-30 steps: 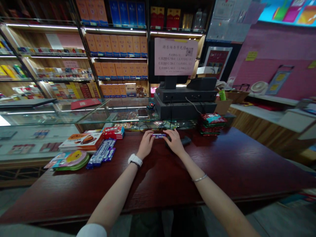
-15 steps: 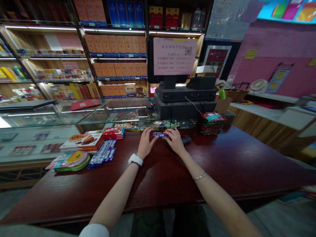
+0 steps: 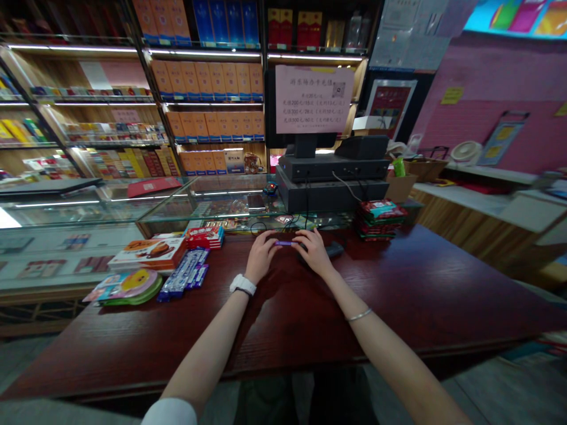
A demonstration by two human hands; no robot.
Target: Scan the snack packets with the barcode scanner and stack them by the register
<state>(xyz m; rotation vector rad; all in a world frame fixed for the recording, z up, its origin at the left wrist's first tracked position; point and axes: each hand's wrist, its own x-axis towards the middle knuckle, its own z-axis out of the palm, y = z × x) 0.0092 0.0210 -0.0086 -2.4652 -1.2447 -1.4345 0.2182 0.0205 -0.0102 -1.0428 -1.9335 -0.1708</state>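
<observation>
A small purple packet of candy (image 3: 284, 243) is held by its two ends above the dark red table, its thin edge facing me. My left hand (image 3: 262, 255) pinches the left end between thumb and fingers. On the other end, my right hand (image 3: 313, 251) has a similar pinch. A dark handheld scanner (image 3: 333, 250) lies on the table just beside and partly behind my right hand. Off to the left are several purple-and-blue wrapped packets (image 3: 186, 274) in a pile.
Left of my hands sit an orange-and-white cake box (image 3: 148, 254), red packs (image 3: 204, 237) and a stack of colourful round-edged packages (image 3: 130, 287). Red-green packets (image 3: 380, 219) are piled at the right. A cash register (image 3: 332, 177) stands on the glass counter (image 3: 212, 203) ahead.
The purple packet has been turned between my fingers, from its broad printed face to its narrow edge. Both hands stay in nearly the same place.
</observation>
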